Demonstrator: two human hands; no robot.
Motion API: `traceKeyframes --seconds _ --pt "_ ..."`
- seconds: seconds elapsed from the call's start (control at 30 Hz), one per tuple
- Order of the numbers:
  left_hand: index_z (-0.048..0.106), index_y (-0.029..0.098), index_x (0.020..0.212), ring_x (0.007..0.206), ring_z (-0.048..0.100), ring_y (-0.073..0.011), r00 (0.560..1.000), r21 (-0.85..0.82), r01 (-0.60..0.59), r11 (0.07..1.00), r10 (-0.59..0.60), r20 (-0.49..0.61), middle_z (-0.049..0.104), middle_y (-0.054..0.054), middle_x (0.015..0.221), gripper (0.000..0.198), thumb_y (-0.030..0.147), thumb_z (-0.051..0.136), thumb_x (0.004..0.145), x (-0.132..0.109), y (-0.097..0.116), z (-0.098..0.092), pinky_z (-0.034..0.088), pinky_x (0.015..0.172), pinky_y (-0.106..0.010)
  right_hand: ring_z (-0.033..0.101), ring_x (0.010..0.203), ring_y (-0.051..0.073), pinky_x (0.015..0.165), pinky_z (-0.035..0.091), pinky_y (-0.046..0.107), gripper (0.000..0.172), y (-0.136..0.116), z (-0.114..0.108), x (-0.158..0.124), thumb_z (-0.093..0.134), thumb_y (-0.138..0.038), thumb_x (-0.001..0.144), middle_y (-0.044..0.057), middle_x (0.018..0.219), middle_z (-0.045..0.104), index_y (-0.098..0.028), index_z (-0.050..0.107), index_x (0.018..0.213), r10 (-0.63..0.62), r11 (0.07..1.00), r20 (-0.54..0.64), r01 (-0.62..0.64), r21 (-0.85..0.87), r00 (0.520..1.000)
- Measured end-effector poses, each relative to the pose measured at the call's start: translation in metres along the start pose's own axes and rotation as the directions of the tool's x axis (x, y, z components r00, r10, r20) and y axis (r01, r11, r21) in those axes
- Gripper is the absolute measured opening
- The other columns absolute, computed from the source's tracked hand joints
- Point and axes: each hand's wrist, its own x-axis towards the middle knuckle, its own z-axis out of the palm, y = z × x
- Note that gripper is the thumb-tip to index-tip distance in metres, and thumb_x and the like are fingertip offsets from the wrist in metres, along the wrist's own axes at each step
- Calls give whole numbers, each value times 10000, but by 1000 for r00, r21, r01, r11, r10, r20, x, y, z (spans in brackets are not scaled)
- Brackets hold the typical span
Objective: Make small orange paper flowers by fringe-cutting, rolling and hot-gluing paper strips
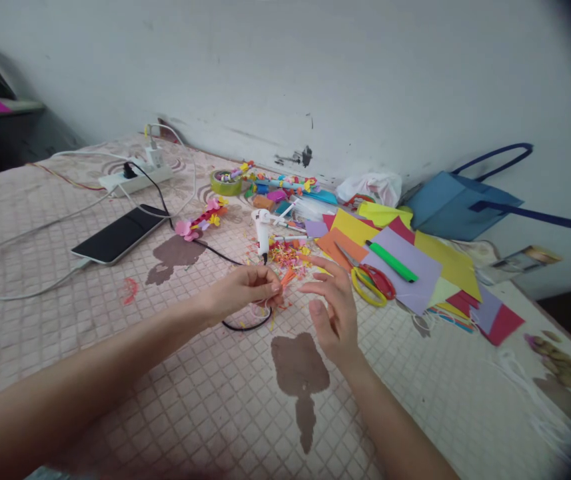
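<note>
My left hand is pinched shut on a small orange paper piece above the patterned bed cover. My right hand hovers just to its right with fingers spread, open and holding nothing. Behind the hands stands a white glue gun on its black cord, next to a heap of colourful paper scraps. Red and yellow scissors lie beside my right hand on sheets of coloured paper, with a green marker on a lilac sheet.
A phone charges at left, wired to a power strip. Paper flowers, a tape roll and craft bits line the wall. A blue bag leans at right. Bare bed cover lies near me.
</note>
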Motion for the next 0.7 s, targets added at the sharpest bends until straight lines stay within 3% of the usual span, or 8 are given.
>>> traceKeyframes --seconds 0.1,0.17,0.27,0.37,0.47,0.57,0.7 --pt "555 129 723 638 528 -98 999 26 -5 1000 4 33 611 -6 672 168 268 611 799 0 -1 1 388 646 -239 387 1265 276 982 371 472 246 2 1 2 466 -249 882 52 1339 450 -265 633 1061 41 999 45 -40 -32 998" --pt "556 129 723 652 547 -102 999 58 -2 998 -1 42 624 -14 686 158 257 605 800 0 -2 1 403 653 -239 398 1255 258 1007 343 471 254 4 2 3 440 -232 904 53 1306 480 -272 625 1074 101 994 -7 -101 -36 995" --pt "566 128 720 657 561 -106 999 133 -11 991 6 35 637 -20 697 153 252 590 807 1 -5 -1 418 656 -239 467 1179 240 964 386 439 244 3 6 3 446 -251 913 66 1208 543 -269 591 1107 213 972 -43 -207 110 976" --pt "594 125 710 636 555 -107 999 245 -37 969 31 27 631 -15 676 177 273 591 807 3 -6 -2 416 623 -229 572 980 203 841 460 365 231 1 11 1 542 -269 866 47 1019 606 -258 563 1096 366 866 87 -374 332 926" --pt "622 120 719 638 555 -108 998 286 -37 957 23 50 632 -17 677 219 308 578 823 3 -6 -1 416 618 -224 586 799 157 736 477 301 203 0 18 -2 582 -235 828 4 862 600 -246 565 1030 496 731 155 -507 457 855" --pt "626 121 720 608 538 -98 998 242 -3 970 -11 59 628 -9 654 275 338 531 858 3 -6 1 400 598 -216 572 756 138 703 469 275 175 2 21 -4 588 -214 814 -10 832 593 -239 568 985 551 658 154 -541 524 820" --pt "627 121 729 602 554 -97 997 175 56 983 -64 41 650 -21 677 294 356 518 869 3 -7 2 416 601 -219 568 763 138 706 466 273 189 4 21 -5 599 -216 806 -9 850 593 -238 564 990 571 639 133 -540 548 810"
